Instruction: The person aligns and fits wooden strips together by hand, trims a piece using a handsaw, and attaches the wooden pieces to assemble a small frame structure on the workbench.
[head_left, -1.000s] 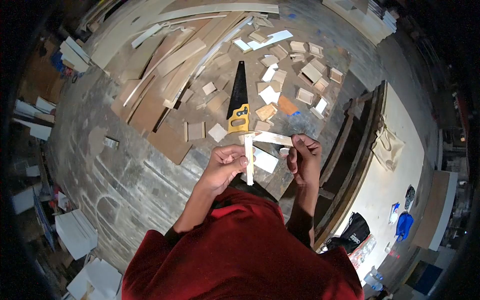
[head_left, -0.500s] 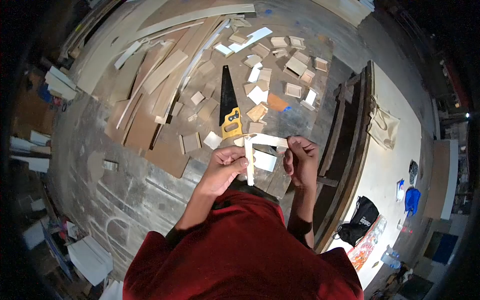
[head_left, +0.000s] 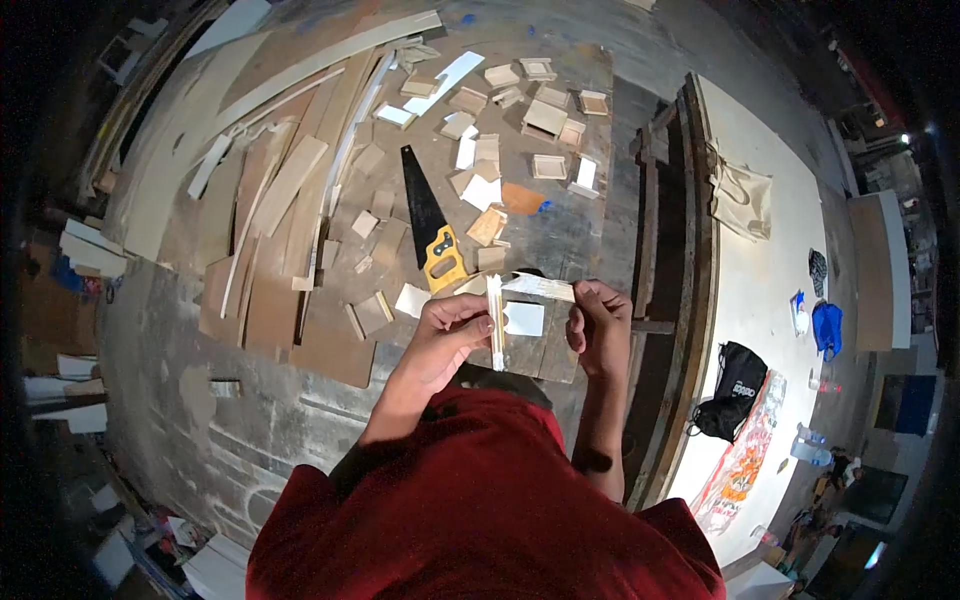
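Note:
My left hand [head_left: 448, 340] pinches a narrow pale wooden piece [head_left: 496, 335], seen edge-on and pointing away from my body. Between the thumb and fingers of my right hand [head_left: 603, 325] is the right end of a thin whitish strip [head_left: 540, 287] with a ragged left end. That end lies close to the far end of the wooden piece; a small gap seems to separate them. Just beyond my left hand, a handsaw [head_left: 437, 235] with a yellow handle and black blade lies flat. Under the strip, a white rectangular piece [head_left: 524, 319] shows on the work surface.
Small wooden trays [head_left: 549, 167] and offcuts are scattered beyond my hands. Long boards [head_left: 290, 190] lie at the left. A white-topped table [head_left: 765, 290] on the right holds a cloth bag [head_left: 742, 200], a black drawstring bag [head_left: 730, 392] and a blue item [head_left: 827, 328].
The strip in my right hand has tilted and its left end has come away from the wooden piece's far end. My view has shifted, so the surroundings sit differently.

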